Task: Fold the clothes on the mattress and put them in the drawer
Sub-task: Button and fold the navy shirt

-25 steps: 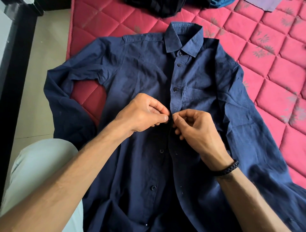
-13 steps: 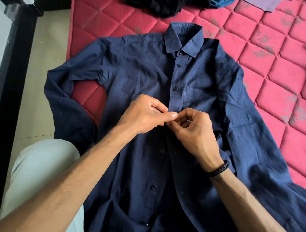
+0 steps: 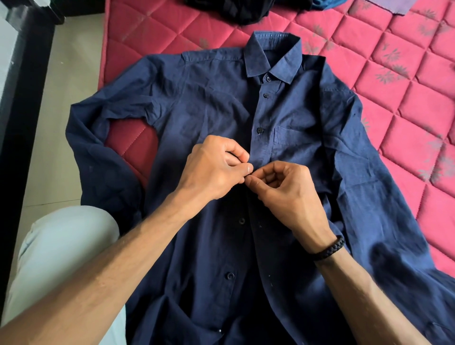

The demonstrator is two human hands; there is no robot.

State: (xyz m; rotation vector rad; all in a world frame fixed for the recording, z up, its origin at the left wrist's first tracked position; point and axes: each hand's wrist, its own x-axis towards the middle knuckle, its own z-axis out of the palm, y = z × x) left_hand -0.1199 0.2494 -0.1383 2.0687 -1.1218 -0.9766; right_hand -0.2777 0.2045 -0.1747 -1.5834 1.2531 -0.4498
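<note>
A navy blue long-sleeved shirt (image 3: 209, 103) lies face up on the red quilted mattress (image 3: 406, 103), collar away from me, sleeves spread to both sides. Its upper three buttons are fastened; the lower front hangs open. My left hand (image 3: 214, 170) and my right hand (image 3: 288, 194) meet at the shirt's front placket at mid-chest. Both pinch the fabric edges there, fingers curled, fingertips touching. The button between them is hidden by the fingers. A dark braided band circles my right wrist.
A black garment (image 3: 241, 9) lies crumpled at the mattress's far edge, with a blue piece (image 3: 325, 3) and a purple piece (image 3: 391, 6) to its right. Pale tiled floor (image 3: 66, 73) and a dark furniture edge (image 3: 22, 98) run along the left. My knee in light trousers (image 3: 64, 251) is at lower left.
Both hands have stayed at the mid-chest placket; the fingertips shifted slightly against each other. The shirt has not moved.
</note>
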